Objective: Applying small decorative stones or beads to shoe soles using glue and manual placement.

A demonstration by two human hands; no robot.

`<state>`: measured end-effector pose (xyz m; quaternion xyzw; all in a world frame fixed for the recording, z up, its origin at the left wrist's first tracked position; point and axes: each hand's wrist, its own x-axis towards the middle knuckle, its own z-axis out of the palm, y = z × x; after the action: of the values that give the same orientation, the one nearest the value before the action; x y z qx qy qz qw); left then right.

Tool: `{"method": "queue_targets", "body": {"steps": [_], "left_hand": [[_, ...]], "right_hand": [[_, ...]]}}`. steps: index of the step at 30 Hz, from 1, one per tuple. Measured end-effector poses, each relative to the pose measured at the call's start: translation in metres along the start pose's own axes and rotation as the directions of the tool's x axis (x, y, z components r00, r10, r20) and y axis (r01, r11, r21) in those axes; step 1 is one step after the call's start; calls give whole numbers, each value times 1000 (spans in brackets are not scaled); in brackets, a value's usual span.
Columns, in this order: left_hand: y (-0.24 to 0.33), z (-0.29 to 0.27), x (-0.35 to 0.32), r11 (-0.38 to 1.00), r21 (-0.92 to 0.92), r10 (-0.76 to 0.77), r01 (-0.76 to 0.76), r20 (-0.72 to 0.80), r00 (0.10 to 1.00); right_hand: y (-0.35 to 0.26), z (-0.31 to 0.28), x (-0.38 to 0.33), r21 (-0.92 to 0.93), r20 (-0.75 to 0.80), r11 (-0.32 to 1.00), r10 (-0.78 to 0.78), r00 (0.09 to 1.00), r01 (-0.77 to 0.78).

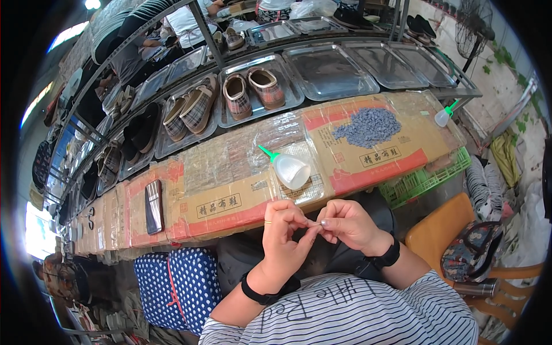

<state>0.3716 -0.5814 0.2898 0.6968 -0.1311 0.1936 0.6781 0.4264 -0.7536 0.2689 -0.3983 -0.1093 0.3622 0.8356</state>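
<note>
My left hand (286, 233) and my right hand (349, 226) meet in front of my chest, just off the near edge of the cardboard-covered bench (224, 201). Thumb and fingers of each are pinched together, fingertips almost touching. Whatever lies between them is too small to make out. Beyond the hands, a translucent squeeze bottle (292, 171) with a green nozzle lies on its side on the bench. A heap of small blue-grey pieces (371, 127) sits farther right. At the left lies a dark, shiny flat object (154, 207), perhaps a phone.
Behind the bench, a metal rack carries steel trays (329, 72), some with plaid shoes (266, 89). A second green-tipped bottle (444, 116) stands at the right end. Below are a green crate (425, 183), a wooden chair (440, 230) and a polka-dot bag (178, 287). People work beyond the rack.
</note>
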Motion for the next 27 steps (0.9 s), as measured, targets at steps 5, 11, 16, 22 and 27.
{"method": "queue_targets", "body": {"steps": [5,11,16,22,27], "left_hand": [[-1,0,0,1000,19,-7,7,7,1000],[2,1,1,997,76,-30,29,20,999],[4,0,1,994,87,-72,72,-7,997],[1,-2,2,997,44,-65,67,-33,997],[-6,-4,-1,999,29,-16,18,-54,998]], "right_hand": [[1,0,1,-32,8,999,-24,1000,25],[2,-2,2,-106,13,992,-64,998,65],[3,-1,3,-95,17,993,-70,997,71],[2,-1,4,-60,-2,997,-40,999,39],[2,-1,4,-61,-7,997,-39,999,39]]}}
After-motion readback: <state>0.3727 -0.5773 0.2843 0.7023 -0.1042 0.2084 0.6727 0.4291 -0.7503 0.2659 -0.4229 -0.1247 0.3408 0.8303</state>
